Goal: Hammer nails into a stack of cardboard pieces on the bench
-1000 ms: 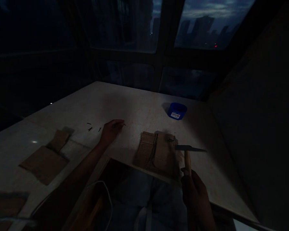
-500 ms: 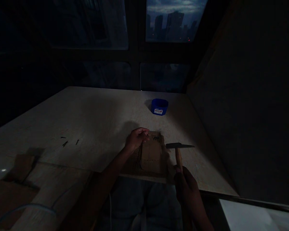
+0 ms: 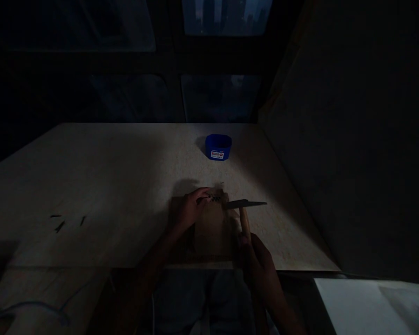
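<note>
The scene is very dark. A brown flat piece [image 3: 212,230] lies at the near edge of the pale tabletop [image 3: 125,177], with small dark nails [image 3: 215,198] along its far end. My left hand [image 3: 190,209] rests on the piece's left side, fingertips pinched at the nails, apparently on one. My right hand [image 3: 260,260] is closed round the wooden handle of a hammer [image 3: 245,211], whose metal head hovers just right of the nails, over the piece's far right corner.
A blue tub [image 3: 218,146] with a label stands farther back on the table. Several loose nails [image 3: 61,223] lie at the left. A dark wall panel [image 3: 352,139] rises on the right. Windows run behind the table. A white surface [image 3: 370,307] shows at lower right.
My left hand came from the loose nails at the left to the brown piece and now pinches at its far end. The hammer moved closer to the nails. The view shifted right and down.
</note>
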`<state>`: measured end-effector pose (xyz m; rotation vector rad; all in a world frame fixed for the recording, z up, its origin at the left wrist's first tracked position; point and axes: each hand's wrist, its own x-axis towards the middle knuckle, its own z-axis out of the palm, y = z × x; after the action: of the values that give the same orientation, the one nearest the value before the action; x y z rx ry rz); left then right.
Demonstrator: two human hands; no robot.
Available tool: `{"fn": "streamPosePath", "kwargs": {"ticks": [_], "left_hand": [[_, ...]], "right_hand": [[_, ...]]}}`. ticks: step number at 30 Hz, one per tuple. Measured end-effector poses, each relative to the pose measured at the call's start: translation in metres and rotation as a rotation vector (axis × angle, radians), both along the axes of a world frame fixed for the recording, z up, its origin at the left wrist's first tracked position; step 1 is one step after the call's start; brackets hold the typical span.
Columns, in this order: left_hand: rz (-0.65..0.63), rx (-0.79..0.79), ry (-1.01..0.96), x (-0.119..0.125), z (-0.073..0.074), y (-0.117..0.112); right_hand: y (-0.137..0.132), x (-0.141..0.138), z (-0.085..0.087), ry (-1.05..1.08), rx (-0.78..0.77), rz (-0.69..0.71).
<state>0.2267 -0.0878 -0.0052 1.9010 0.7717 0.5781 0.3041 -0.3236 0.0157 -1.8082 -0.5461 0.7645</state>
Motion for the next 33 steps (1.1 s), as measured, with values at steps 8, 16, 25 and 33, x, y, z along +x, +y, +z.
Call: {"fn": "streamPosePath", "kwargs": {"ticks": [8, 16, 25, 33], "left_hand": [[-0.012, 0.031, -0.028, 0.002, -0.013, -0.002], [0.013, 0.091, 0.009, 0.001, -0.010, -0.007], [-0.005, 0.063, -0.007, 0.001, -0.017, -0.004], [0.010, 0.132, 0.005, 0.000, -0.013, -0.008]], "right_hand": [[0.013, -0.011, -0.007, 0.007, 0.009, 0.034], [0.015, -0.013, -0.010, 0.011, 0.004, 0.015], [0.014, -0.011, -0.013, 0.034, 0.017, 0.017], [0.015, -0.012, -0.011, 0.039, 0.013, 0.020]]}}
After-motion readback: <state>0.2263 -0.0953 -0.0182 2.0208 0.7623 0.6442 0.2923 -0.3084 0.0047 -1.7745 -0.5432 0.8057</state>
